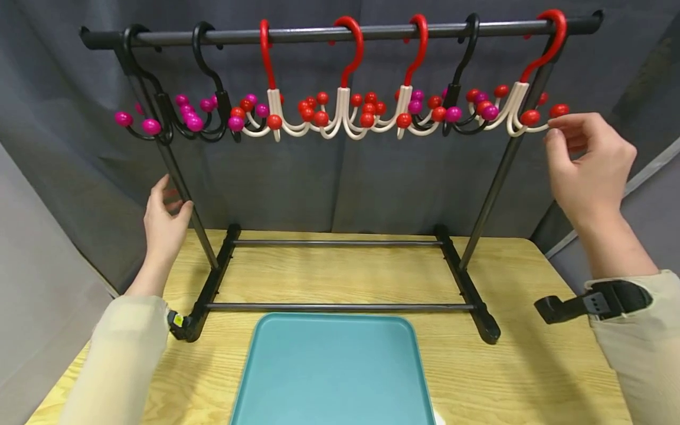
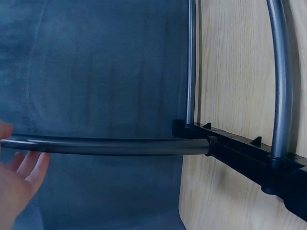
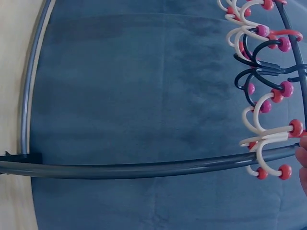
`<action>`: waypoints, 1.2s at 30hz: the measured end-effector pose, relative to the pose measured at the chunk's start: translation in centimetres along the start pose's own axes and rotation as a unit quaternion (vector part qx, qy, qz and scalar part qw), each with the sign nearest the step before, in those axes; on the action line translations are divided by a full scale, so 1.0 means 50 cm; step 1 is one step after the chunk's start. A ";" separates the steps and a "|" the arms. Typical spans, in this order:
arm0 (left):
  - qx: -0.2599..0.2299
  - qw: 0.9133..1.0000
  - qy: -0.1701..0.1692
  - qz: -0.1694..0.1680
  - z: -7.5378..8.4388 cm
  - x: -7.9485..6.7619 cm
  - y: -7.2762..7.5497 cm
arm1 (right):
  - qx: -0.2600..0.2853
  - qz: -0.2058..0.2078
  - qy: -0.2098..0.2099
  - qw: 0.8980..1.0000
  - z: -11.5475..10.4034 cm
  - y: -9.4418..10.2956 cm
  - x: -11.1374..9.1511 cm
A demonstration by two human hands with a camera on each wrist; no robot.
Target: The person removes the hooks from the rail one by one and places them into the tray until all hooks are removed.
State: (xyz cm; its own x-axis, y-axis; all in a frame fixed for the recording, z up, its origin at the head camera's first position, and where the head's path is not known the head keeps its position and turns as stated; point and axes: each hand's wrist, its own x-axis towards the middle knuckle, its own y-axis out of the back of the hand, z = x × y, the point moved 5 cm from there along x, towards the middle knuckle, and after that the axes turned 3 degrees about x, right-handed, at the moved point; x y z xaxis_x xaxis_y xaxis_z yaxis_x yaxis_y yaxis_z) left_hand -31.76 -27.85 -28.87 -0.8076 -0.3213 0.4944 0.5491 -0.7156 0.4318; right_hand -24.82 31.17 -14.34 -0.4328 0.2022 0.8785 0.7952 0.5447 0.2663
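My left hand (image 1: 167,221) is beside the left upright post (image 2: 115,146) of a dark metal rack. Its thumb and relaxed fingers lie on either side of the post in the left wrist view. Higher up, my right hand (image 1: 595,153) has loosely bent fingers, the tips right at the rightmost hanger (image 1: 514,112). This hanger has a red hook, white prongs and red ball tips; in the right wrist view its prongs show outside the fingers (image 3: 303,160), at the frame's edge. More multi-prong hangers hang along the top bar (image 1: 308,35), some white with red hooks, some black with pink balls.
A light-blue tray (image 1: 334,366) lies on the wooden table (image 1: 489,372) in front of the rack. The rack's black feet (image 1: 473,289) and two low crossbars (image 1: 340,307) rest on the tabletop. Dark grey cloth (image 1: 297,183) hangs behind.
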 end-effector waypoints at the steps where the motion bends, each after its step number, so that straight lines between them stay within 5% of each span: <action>1: 0.000 1.000 -0.002 -0.001 0.001 0.001 -0.001 | -0.003 0.004 -0.002 1.000 -0.002 -0.002 0.007; 8: 0.006 1.000 -0.016 0.008 0.004 0.009 -0.003 | -0.039 0.010 0.003 0.999 -0.027 -0.013 0.054; 17: 0.019 0.999 -0.041 0.015 0.007 0.017 -0.009 | -0.077 -0.042 -0.042 0.995 -0.039 -0.035 0.104; 29: 0.021 1.000 -0.013 0.004 0.006 0.028 -0.009 | -0.098 -0.076 -0.028 0.992 -0.055 -0.056 0.135; 36: 0.022 1.000 -0.019 0.000 -0.007 0.027 -0.013 | -0.091 -0.082 -0.084 0.989 -0.048 -0.068 0.139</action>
State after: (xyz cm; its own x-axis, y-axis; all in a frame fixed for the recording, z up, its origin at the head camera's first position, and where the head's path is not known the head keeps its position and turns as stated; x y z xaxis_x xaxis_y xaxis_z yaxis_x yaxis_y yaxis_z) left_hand -33.25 -28.03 -28.73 -0.7997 -0.2970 0.5218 0.5583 -0.6875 0.4644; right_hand -29.48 28.76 -8.19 -0.6150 0.2632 0.7433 0.7645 0.4297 0.4805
